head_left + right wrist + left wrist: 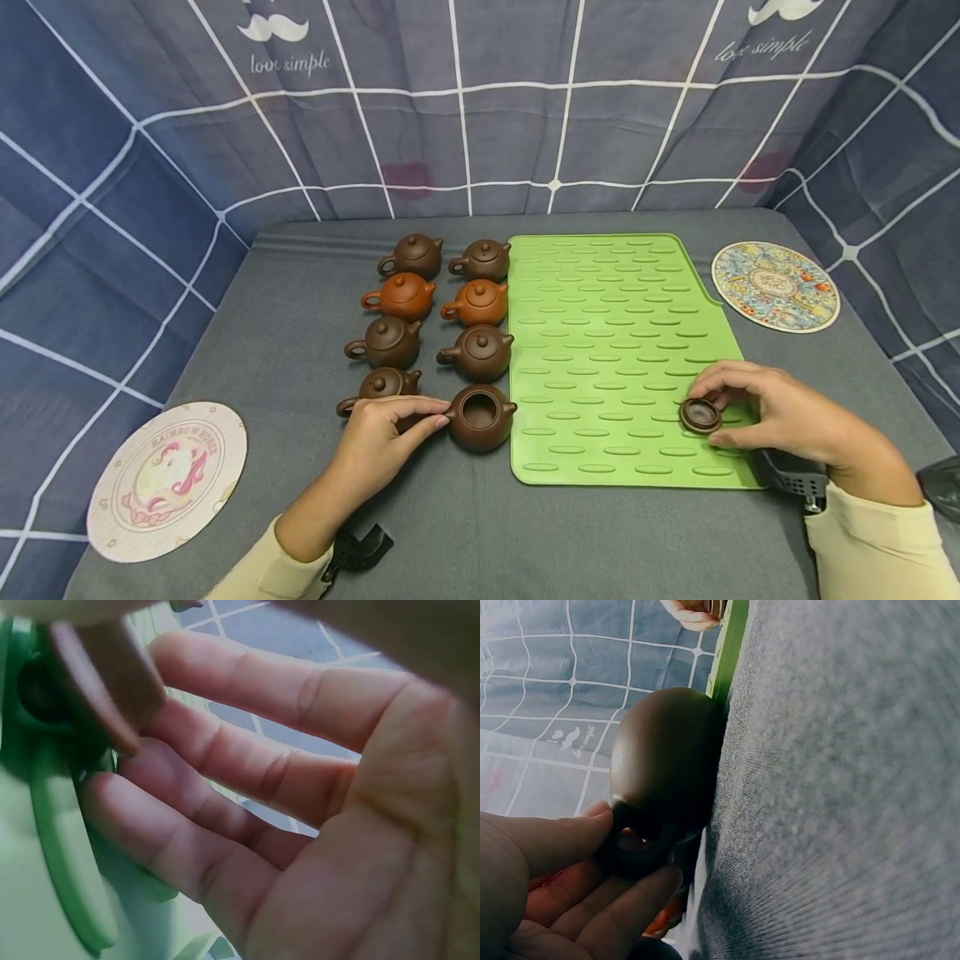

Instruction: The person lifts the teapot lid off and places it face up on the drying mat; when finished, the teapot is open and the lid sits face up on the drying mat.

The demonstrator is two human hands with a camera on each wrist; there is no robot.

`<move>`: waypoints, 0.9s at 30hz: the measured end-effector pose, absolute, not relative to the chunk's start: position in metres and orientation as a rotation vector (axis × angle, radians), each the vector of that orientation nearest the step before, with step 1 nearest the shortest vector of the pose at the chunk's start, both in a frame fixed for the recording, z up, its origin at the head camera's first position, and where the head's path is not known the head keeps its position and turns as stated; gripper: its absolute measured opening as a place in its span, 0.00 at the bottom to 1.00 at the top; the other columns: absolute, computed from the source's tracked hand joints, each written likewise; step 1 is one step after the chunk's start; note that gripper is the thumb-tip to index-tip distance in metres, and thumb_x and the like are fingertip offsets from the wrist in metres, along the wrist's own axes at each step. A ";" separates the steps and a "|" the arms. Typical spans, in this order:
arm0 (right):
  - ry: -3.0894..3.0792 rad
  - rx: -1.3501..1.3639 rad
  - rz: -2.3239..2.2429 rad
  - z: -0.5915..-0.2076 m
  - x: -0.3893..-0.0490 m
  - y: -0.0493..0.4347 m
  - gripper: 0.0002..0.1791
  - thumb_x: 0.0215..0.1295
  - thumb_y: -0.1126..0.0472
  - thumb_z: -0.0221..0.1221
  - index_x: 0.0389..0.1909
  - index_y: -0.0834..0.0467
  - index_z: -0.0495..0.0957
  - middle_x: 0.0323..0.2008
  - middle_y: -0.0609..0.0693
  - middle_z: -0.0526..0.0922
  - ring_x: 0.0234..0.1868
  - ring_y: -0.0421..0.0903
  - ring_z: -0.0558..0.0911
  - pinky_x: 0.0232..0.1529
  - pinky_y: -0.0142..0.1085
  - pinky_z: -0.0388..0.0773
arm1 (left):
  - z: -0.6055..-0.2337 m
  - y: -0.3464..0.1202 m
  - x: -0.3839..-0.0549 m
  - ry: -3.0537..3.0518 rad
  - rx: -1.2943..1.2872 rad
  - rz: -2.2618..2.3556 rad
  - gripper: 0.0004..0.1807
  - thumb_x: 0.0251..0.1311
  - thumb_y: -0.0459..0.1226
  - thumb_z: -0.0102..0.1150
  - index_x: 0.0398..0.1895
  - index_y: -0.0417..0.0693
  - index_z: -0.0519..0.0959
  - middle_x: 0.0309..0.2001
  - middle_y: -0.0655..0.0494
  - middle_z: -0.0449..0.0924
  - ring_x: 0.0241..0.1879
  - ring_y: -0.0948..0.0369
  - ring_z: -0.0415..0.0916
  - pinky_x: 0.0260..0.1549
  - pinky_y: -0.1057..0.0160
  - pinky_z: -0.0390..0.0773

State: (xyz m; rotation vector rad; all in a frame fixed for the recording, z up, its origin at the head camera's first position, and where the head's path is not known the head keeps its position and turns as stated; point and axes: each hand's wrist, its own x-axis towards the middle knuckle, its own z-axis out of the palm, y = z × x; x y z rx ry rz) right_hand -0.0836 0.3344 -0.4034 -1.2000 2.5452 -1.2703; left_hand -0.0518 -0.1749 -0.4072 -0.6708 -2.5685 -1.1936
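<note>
In the head view a dark brown teapot stands uncovered on the cloth by the green mat, its round mouth facing up. My left hand pinches that teapot's handle; in the left wrist view the thumb and fingers are at the loop of the handle. Over the mat's right part, my right hand holds a small dark brown teapot lid between thumb and fingers. The lid's hollow underside faces up. In the right wrist view the lid is blurred and partly cut off.
Several lidded teapots stand in two columns left of the mat, among them an orange-brown teapot. One dark teapot is partly behind my left hand. A pink round mat lies at left, a patterned round mat at right.
</note>
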 end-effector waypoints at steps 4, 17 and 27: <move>2.547 -1.131 -1.305 -0.402 -0.082 0.337 0.34 0.42 0.77 0.82 0.54 0.63 0.82 0.49 0.52 0.83 0.43 0.43 0.83 0.45 0.28 0.79 | -0.408 -0.175 -0.052 -2.561 -0.675 -1.195 0.10 0.57 0.34 0.80 0.42 0.51 0.93 0.42 0.67 0.89 0.45 0.68 0.85 0.41 0.62 0.84; 2.825 -0.780 -1.261 -0.401 -0.083 0.332 0.25 0.56 0.76 0.75 0.55 0.63 0.84 0.46 0.52 0.86 0.40 0.40 0.86 0.44 0.24 0.78 | -0.409 -0.174 -0.051 -2.536 -0.711 -1.190 0.10 0.57 0.32 0.80 0.42 0.49 0.92 0.43 0.66 0.89 0.46 0.67 0.85 0.45 0.69 0.81; 2.925 -0.572 -1.290 -0.401 -0.083 0.329 0.20 0.58 0.74 0.75 0.52 0.61 0.86 0.44 0.51 0.87 0.40 0.35 0.85 0.42 0.21 0.77 | -0.407 -0.173 -0.052 -2.440 -0.780 -1.159 0.10 0.56 0.31 0.80 0.42 0.47 0.92 0.43 0.63 0.90 0.45 0.64 0.87 0.47 0.67 0.81</move>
